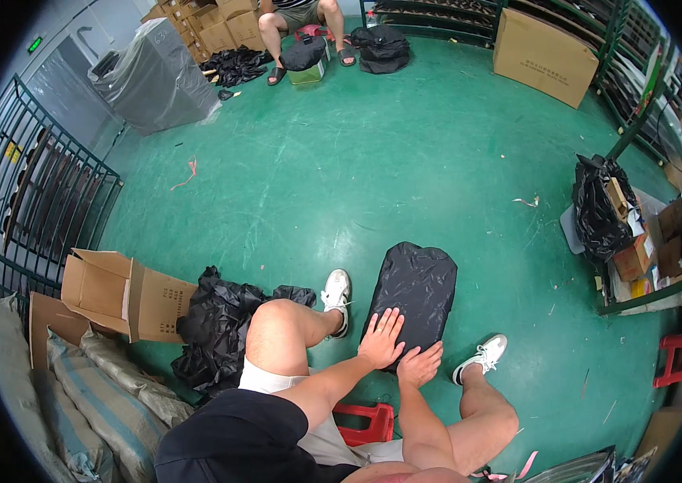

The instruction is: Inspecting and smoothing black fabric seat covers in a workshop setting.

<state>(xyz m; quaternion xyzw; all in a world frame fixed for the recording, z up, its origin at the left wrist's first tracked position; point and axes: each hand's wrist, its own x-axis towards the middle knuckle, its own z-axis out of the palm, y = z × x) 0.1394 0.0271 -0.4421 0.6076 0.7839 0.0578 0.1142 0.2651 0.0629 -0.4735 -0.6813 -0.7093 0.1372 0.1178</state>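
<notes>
Logged remotely: I saw the left hand (381, 341) and right hand (419, 365) side by side, unclenched, fingers outstretched on the black bag's near end (415, 286).

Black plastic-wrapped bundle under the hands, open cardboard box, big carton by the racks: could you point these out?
Black plastic-wrapped bundle (414, 283): head view, on its top face.
Open cardboard box (154, 303): head view, on its side panel.
Big carton (546, 56): head view, on its broad front panel.
</notes>
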